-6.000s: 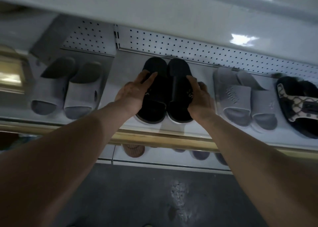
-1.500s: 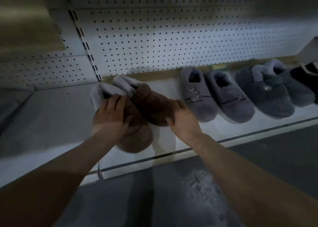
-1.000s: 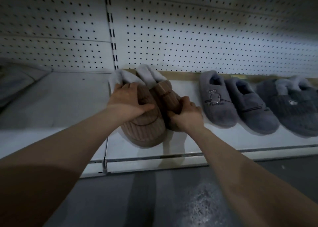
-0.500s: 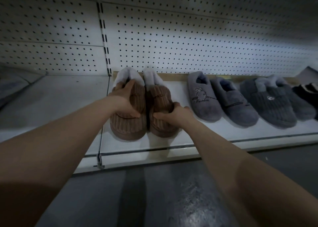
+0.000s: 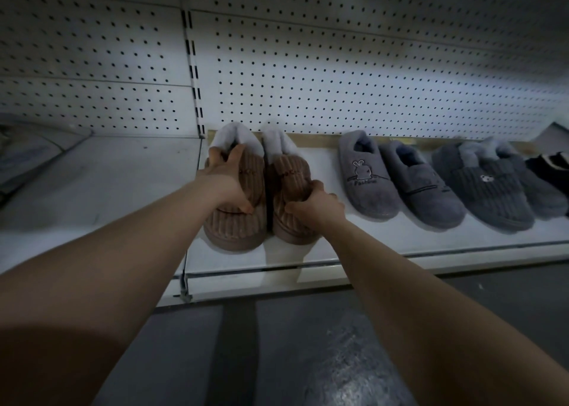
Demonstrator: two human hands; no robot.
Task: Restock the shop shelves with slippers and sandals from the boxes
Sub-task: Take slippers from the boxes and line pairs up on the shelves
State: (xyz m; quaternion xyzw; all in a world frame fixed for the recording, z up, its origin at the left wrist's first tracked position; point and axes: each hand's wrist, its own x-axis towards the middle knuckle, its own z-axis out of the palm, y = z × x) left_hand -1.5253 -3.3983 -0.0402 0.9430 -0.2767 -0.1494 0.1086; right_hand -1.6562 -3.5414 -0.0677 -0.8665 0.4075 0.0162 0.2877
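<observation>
Two brown ribbed slippers with pale fleece collars sit side by side on the low white shelf, toes toward me. My left hand grips the left brown slipper across its top, fingers at the collar. My right hand grips the right brown slipper on its toe part, thumb on the inner side.
Right of them stand a grey pair with a rabbit motif, a darker ribbed grey pair and a black slipper at the edge. A white pegboard wall backs the shelf. Another shelf section lies left. Dark floor is below.
The brown pair has gone from tilted and apart in my hands to lying flat and parallel on the shelf. Six seconds ago I was setting a black pair on a higher shelf.
</observation>
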